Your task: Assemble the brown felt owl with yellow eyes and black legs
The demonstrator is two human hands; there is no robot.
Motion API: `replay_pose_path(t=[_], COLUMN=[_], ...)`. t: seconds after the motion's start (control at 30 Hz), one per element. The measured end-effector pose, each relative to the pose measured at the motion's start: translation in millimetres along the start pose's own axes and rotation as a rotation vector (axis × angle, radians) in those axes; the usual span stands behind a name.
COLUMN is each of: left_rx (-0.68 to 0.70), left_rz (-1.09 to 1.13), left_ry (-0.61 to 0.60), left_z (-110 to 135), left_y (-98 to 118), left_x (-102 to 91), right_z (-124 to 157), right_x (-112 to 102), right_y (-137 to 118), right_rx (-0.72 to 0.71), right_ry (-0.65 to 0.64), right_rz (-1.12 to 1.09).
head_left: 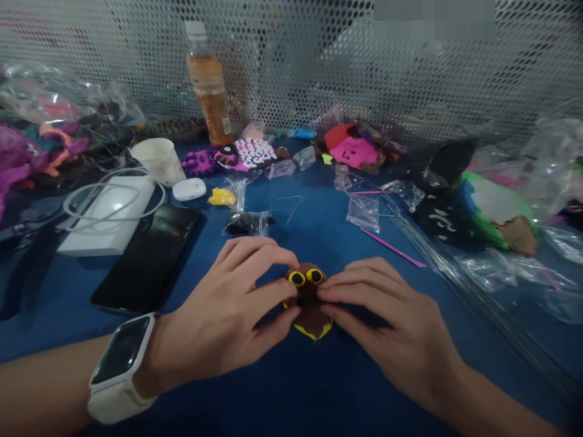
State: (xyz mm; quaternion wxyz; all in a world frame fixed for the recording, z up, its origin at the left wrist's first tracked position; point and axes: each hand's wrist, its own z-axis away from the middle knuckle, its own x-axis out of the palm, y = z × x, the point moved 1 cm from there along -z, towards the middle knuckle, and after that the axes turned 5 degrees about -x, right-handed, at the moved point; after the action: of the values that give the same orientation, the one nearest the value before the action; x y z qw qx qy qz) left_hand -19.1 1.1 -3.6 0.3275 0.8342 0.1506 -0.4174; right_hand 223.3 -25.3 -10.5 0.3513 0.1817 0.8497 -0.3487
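A small brown clay figure (312,317) lies on the blue table between my hands. It has two round yellow eyes with black centres at its top and a yellow edge along its bottom. My left hand (241,297), with a watch (122,352) on the wrist, presses fingertips and thumb against the figure's left side. From the right, my right hand (387,303) pinches the figure's other side with thumb and fingers. The fingertips partly cover the figure's sides. Just beyond my left hand are a bag of black clay (248,223) and a yellow clay lump (222,196).
A phone (148,258), a white box (109,212) with a coiled cable, a paper cup (158,159) and a drink bottle (209,91) stand left. Pink tool (392,247), clear rods (437,261) and clay pieces in plastic lie right. A perforated metal screen (291,60) closes the back.
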Motion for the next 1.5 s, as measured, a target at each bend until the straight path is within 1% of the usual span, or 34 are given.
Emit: replay_pose_path(t=[0.2, 0.43, 0.8, 1.0, 1.07, 1.2, 1.37, 1.5], left_rx=[0.018, 0.022, 0.05, 0.082, 0.118, 0.208, 0.236, 0.236], left_rz=[-0.003, -0.007, 0.037, 0.005, -0.011, -0.012, -0.035, -0.031], left_ry=[-0.009, -0.019, -0.06, -0.048, -0.049, -0.12, -0.23, -0.253], left_z=[0, 1, 2, 0, -1, -2, 0, 1], left_y=[-2, -5, -6, -4, -2, 1, 4, 6], left_x=[1.5, -2.0, -0.7, -2.7, -4.2, -4.3, -2.5, -2.4], right_z=[-1, -2, -3, -1, -1, -2, -3, -3], right_x=[2, 4, 4, 3, 3, 2, 2, 2], right_y=[1, 3, 3, 4, 4, 3, 2, 2], right_rx=[0.032, 0.062, 0.059, 0.061, 0.059, 0.059, 0.039, 0.036], right_ry=[-0.013, -0.037, -0.048, -0.059, -0.057, -0.069, -0.064, -0.06], right_rz=[0.014, -0.018, -0.016, -0.012, -0.009, -0.009, 0.001, -0.003])
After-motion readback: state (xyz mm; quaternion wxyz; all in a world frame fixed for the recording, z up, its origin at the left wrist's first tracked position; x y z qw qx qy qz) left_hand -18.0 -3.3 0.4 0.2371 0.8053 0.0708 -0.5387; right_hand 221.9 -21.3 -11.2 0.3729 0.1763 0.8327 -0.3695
